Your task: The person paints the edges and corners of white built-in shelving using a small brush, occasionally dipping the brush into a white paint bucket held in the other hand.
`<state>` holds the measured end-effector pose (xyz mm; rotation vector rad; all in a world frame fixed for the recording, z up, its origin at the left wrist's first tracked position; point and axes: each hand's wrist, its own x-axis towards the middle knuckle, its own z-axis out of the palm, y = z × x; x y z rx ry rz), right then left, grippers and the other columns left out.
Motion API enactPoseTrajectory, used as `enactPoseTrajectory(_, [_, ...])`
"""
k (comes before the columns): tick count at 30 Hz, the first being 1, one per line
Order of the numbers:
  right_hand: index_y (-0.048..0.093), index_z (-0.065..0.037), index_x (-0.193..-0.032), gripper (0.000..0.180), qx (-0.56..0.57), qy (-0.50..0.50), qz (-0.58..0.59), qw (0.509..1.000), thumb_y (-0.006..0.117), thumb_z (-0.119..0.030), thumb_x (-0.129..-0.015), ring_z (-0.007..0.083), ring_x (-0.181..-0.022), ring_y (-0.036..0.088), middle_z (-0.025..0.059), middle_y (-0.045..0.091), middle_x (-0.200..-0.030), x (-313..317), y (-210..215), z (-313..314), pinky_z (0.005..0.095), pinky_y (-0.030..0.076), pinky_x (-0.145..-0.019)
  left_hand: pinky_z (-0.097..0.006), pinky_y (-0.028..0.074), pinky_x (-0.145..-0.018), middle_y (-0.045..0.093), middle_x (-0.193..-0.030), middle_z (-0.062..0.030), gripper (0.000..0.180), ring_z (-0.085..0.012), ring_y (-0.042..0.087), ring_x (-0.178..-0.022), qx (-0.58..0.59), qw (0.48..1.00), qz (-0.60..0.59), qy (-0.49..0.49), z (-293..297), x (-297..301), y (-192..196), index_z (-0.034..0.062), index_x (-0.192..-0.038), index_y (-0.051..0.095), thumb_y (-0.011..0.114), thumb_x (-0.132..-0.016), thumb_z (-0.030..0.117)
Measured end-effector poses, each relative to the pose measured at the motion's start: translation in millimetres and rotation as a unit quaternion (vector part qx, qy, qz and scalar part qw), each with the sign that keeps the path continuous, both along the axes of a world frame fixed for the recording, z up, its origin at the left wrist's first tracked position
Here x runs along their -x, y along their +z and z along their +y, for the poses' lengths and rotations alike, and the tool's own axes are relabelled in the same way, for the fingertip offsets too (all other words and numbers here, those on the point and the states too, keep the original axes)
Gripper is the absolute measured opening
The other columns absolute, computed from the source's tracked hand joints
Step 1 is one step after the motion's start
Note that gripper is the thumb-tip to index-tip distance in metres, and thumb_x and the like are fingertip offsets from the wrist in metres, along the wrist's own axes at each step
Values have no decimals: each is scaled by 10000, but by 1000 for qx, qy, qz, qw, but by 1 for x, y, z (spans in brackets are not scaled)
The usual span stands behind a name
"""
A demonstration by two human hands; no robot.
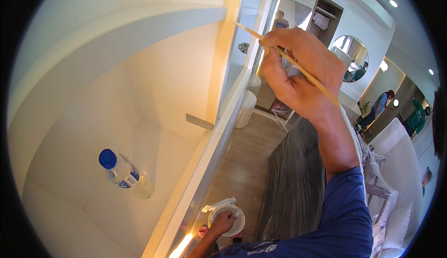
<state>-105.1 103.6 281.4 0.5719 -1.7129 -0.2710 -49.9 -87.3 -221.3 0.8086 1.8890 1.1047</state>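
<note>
My right hand is closed around a thin paintbrush with a pale wooden handle. The brush tip points up and left, close to the upright edge of a white cabinet frame; whether it touches cannot be told. Lower down, my left hand is curled over a round white tub, covering part of its opening. A pale strip shows beside those fingers, but their grip is unclear. Inside the cabinet stands a clear plastic bottle with a blue cap.
A curved white shelf spans the cabinet's upper part. A metal hinge plate sits by the frame. Plastic wrap covers a dark piece of furniture on the wooden floor. Two people work at the far right, near a pale sofa.
</note>
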Motion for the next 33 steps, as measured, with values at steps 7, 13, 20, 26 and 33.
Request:
enactPoseTrajectory(7, [647, -32, -932, 278, 6, 24, -85, 996, 696, 102, -693, 218, -565, 554, 69, 556, -686, -3, -14, 1, 331, 437, -509, -504, 514, -901, 708, -1001, -273, 322, -440, 677, -1012, 8, 1000, 3, -13, 0, 1, 1, 5, -1000, 717, 613, -931, 301])
enactPoseTrajectory(13, [640, -32, -921, 268, 17, 31, -104, 994, 693, 99, -693, 212, -565, 551, 65, 547, -678, -6, -14, -1, 329, 430, -509, -502, 514, -901, 709, -998, -268, 321, -441, 675, -1007, 6, 1000, 7, -10, -1, 1, 6, 6, -995, 715, 614, -934, 304])
enactPoseTrajectory(20, [643, -29, -943, 283, -12, 16, -52, 998, 715, 84, -694, 208, -571, 565, 57, 582, -697, -1, -7, 1, 326, 442, -502, -493, 517, -897, 711, -996, -264, 316, -433, 680, -1002, 13, 1000, 0, -7, 0, 1, 9, 8, -997, 718, 613, -935, 300])
enactPoseTrajectory(26, [662, -3, -916, 202, -15, 11, -86, 996, 710, 80, -739, 238, -633, 639, 90, 651, -763, -7, -11, -2, 313, 509, -570, -494, 517, -901, 714, -1000, -262, 315, -431, 681, -1006, 6, 1000, 0, -5, -1, 1, 6, 11, -1001, 723, 611, -933, 296])
enactPoseTrajectory(33, [674, 3, -896, 164, 12, 9, -130, 991, 708, 84, -757, 254, -658, 674, 114, 687, -799, -12, -15, -8, 312, 542, -598, -494, 519, -905, 718, -1007, -259, 309, -426, 684, -1011, 7, 1000, 8, -6, -2, 0, 5, 16, -1008, 731, 605, -929, 288])
